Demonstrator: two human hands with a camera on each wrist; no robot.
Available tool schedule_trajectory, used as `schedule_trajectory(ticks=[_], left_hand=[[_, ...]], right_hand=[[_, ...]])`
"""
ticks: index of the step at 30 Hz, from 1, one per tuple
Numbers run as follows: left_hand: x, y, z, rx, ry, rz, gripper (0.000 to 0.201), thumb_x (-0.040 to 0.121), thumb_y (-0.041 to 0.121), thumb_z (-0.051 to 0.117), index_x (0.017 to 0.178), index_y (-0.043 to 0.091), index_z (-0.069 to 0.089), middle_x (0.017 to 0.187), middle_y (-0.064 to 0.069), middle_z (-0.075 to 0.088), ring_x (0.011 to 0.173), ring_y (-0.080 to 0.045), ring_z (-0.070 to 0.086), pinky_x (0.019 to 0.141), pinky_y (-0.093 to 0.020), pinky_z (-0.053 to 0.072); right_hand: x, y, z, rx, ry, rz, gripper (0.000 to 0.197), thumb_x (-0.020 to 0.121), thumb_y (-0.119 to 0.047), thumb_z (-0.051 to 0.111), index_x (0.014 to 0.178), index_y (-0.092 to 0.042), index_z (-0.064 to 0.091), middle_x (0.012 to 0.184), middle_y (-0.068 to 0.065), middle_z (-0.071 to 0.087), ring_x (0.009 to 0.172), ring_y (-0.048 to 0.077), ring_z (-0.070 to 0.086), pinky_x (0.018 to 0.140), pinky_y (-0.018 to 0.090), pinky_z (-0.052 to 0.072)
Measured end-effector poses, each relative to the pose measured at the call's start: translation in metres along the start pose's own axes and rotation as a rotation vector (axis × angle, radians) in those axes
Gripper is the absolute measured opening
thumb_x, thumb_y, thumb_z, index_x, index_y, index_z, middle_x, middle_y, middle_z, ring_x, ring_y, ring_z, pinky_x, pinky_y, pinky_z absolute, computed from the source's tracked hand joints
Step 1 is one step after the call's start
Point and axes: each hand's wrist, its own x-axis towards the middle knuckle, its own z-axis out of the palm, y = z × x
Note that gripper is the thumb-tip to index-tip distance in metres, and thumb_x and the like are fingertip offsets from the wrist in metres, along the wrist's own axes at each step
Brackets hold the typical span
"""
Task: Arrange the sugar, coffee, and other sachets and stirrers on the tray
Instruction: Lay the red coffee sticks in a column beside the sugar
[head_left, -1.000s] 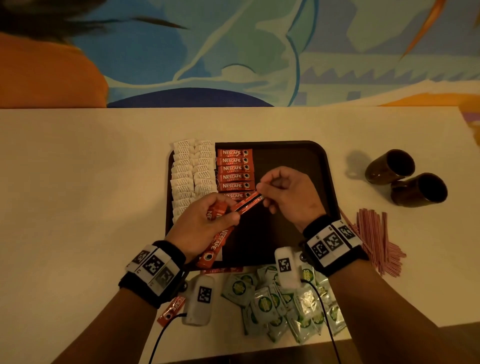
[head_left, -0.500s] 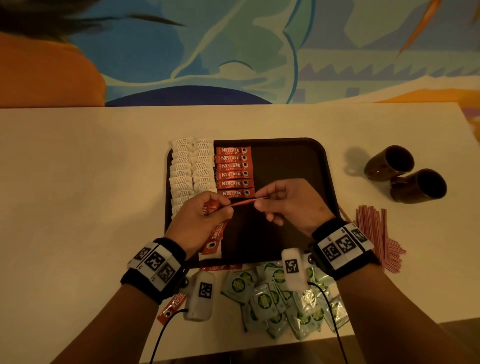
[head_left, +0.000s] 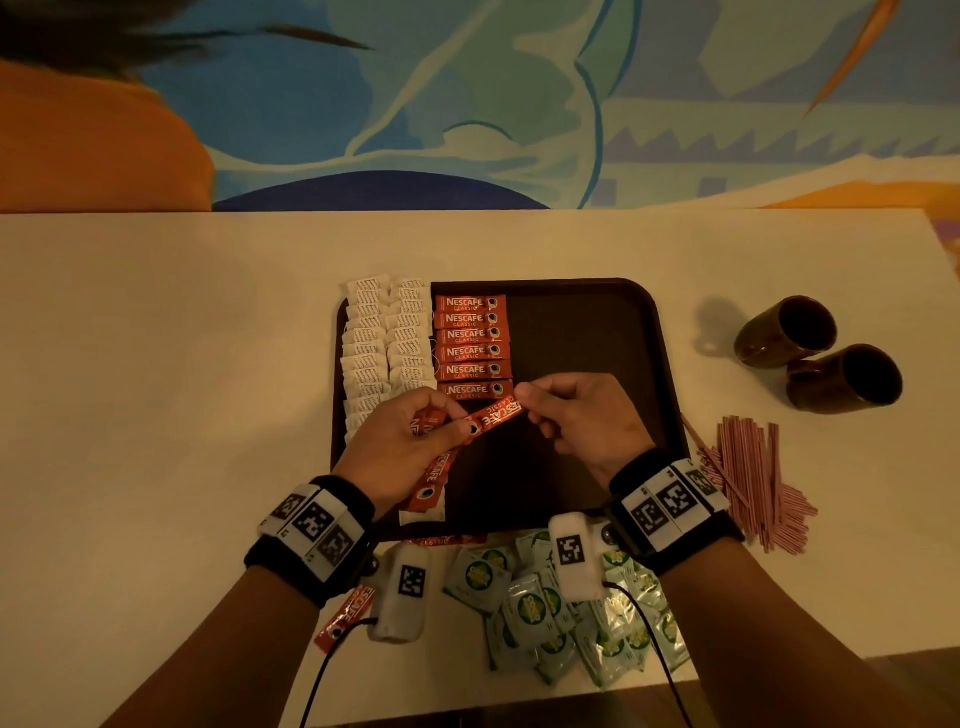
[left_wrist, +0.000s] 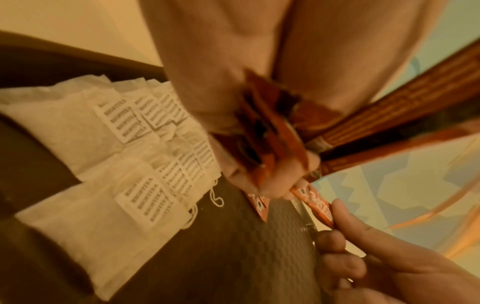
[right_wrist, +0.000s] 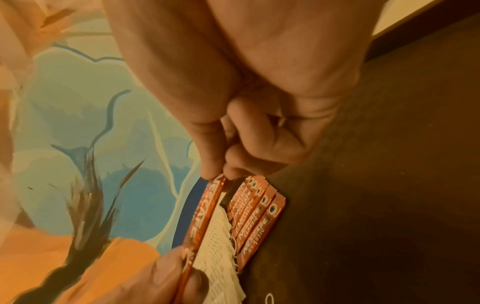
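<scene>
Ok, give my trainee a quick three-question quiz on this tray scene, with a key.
1. True or false: the stirrers already lie on the tray.
2. How many coffee sachets lie flat in the row on the tray?
3. What does the right hand pinch: A) a green sachet, B) one end of a red coffee sachet, C) a mug?

Key: 1 false, they lie on the table right of the tray; 2 six; 3 B.

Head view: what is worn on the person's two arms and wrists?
Both forearms are bare, no sleeves. Each wrist carries a black band with white square-patterned marker tags; the right band matches it. Under each wrist hangs a white camera unit bearing one such marker, with a thin black cable trailing toward the person.
</scene>
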Motion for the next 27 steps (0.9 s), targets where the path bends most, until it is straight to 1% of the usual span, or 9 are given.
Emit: schedule_trajectory(ticks=[4,8,11,13,16,19,21,24,27], left_hand=[[-0.001,0.003,-0.001,0.072,-0.057,0.011,0.01,0.086,0.031,0.078,0.094,0.028,0.073,0.091,0.004,0.075,0.081,-0.013,0.07,0.084,-0.039,0.056],[-0.001,0.008,-0.004,0.13,-0.101,0.029,0.017,0.087,0.033,0.076,0.102,0.029,0.072,0.101,0.011,0.075,0.091,-0.003,0.07,0.095,-0.036,0.055],[-0.001,0.011,-0.003,0.154,-0.154,0.085,0.022,0.085,0.043,0.076,0.103,0.033,0.072,0.106,0.013,0.073,0.101,-0.005,0.068,0.098,-0.041,0.053],[0.0,0.012,0.0,0.134,-0.174,0.082,0.025,0.084,0.046,0.076,0.103,0.032,0.071,0.104,0.01,0.074,0.098,-0.009,0.069,0.095,-0.042,0.054],[0.0,0.013,0.003,-0.034,-0.109,0.025,0.023,0.085,0.034,0.079,0.103,0.023,0.071,0.093,0.001,0.075,0.079,-0.014,0.071,0.073,-0.038,0.056],[0.0,0.011,0.004,-0.218,0.014,-0.042,0.025,0.084,0.025,0.08,0.104,0.015,0.069,0.083,-0.005,0.074,0.065,-0.017,0.067,0.058,-0.032,0.052],[0.0,0.009,0.004,-0.293,0.081,-0.065,0.026,0.084,0.022,0.08,0.104,0.011,0.068,0.079,-0.005,0.073,0.06,-0.014,0.064,0.052,-0.028,0.049],[-0.001,0.005,0.002,-0.332,0.096,-0.096,0.027,0.082,0.021,0.081,0.102,0.009,0.068,0.078,-0.007,0.072,0.059,-0.013,0.063,0.052,-0.028,0.047],[-0.003,0.0,-0.002,-0.231,0.08,-0.101,0.02,0.086,0.021,0.077,0.1,0.01,0.068,0.088,-0.008,0.078,0.065,-0.009,0.068,0.065,-0.03,0.05]], right_hand=[[0.001,-0.002,-0.003,-0.041,-0.046,-0.063,0.009,0.095,-0.027,0.072,0.094,-0.02,0.077,0.088,0.006,0.075,0.073,0.013,0.066,0.056,0.024,0.049],[0.006,-0.011,-0.003,-0.136,-0.146,-0.138,0.015,0.091,-0.022,0.077,0.101,-0.015,0.069,0.085,0.007,0.076,0.065,0.015,0.067,0.052,0.022,0.048],[0.008,-0.016,0.004,-0.299,-0.191,-0.21,0.019,0.087,-0.025,0.081,0.096,-0.018,0.066,0.079,0.002,0.075,0.062,0.012,0.069,0.054,0.017,0.047],[0.008,-0.016,0.011,-0.332,-0.239,-0.263,0.013,0.088,-0.025,0.08,0.093,-0.019,0.069,0.076,0.0,0.074,0.062,0.012,0.068,0.055,0.016,0.046],[0.006,-0.014,0.018,-0.262,-0.241,-0.301,0.01,0.092,-0.027,0.076,0.101,-0.022,0.071,0.081,0.002,0.074,0.067,0.013,0.068,0.058,0.021,0.05],[0.0,-0.009,0.021,-0.156,-0.291,-0.194,0.031,0.09,-0.029,0.077,0.118,-0.022,0.066,0.094,0.005,0.075,0.081,0.021,0.075,0.063,0.029,0.058],[-0.004,-0.002,0.021,-0.114,-0.373,-0.108,0.033,0.087,-0.019,0.081,0.116,-0.016,0.065,0.096,0.008,0.075,0.083,0.026,0.076,0.065,0.032,0.06],[-0.005,0.008,0.018,-0.093,-0.343,-0.103,0.02,0.087,-0.006,0.078,0.105,-0.009,0.068,0.087,0.008,0.075,0.074,0.023,0.073,0.066,0.033,0.059],[-0.002,0.011,0.008,-0.091,-0.193,-0.112,0.01,0.089,-0.011,0.077,0.099,-0.013,0.072,0.087,0.007,0.077,0.073,0.019,0.072,0.068,0.031,0.058]])
